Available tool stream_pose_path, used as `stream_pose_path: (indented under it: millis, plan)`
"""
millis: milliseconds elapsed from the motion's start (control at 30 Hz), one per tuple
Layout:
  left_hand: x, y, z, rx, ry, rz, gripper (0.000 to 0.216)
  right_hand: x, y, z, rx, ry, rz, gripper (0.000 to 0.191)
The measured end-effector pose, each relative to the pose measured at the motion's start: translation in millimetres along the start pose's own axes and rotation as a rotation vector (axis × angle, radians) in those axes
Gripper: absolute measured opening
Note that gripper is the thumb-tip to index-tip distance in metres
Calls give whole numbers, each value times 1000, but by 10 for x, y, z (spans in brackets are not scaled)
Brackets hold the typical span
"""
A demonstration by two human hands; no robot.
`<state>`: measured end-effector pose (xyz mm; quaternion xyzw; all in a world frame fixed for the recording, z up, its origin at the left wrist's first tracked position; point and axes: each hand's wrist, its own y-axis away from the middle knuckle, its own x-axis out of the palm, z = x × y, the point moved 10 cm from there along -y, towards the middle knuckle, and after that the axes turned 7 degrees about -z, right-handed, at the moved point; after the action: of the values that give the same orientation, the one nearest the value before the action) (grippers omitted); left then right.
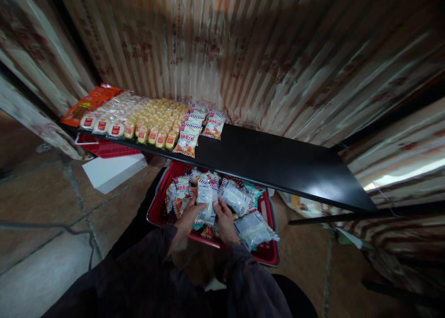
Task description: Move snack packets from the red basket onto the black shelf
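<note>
Both my hands reach into a red basket [267,255] on the floor, full of wrapped snack packets. My left hand [187,218] and my right hand [225,220] are closed on the two sides of one white packet with a striped edge [206,198], held upright above the pile. More packets, white and orange [243,202], lie around it in the basket. Dark sleeves cover both my forearms.
A black shelf [278,162] runs above the basket; its left half holds rows of snack packets [149,121], with an orange pack [86,104] at the far left. Under it sit a second red basket [104,149] and a white box [111,172]. Striped wall behind, tiled floor.
</note>
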<state>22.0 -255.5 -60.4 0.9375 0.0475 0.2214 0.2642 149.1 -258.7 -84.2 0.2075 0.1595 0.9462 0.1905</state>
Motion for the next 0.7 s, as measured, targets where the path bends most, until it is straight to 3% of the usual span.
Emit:
stream_pose_path:
  millis: [300, 500, 700]
  plan:
    - [-24, 22, -40, 25, -132, -12, 63, -3, 4, 43, -37, -3, 5, 56]
    - [-74, -6, 2, 25, -105, -26, 58, -105, -19, 38, -67, -9, -64, 43]
    - [-128, -49, 40, 28, -108, -44, 61, -67, 4, 99, -76, 11, -29, 45]
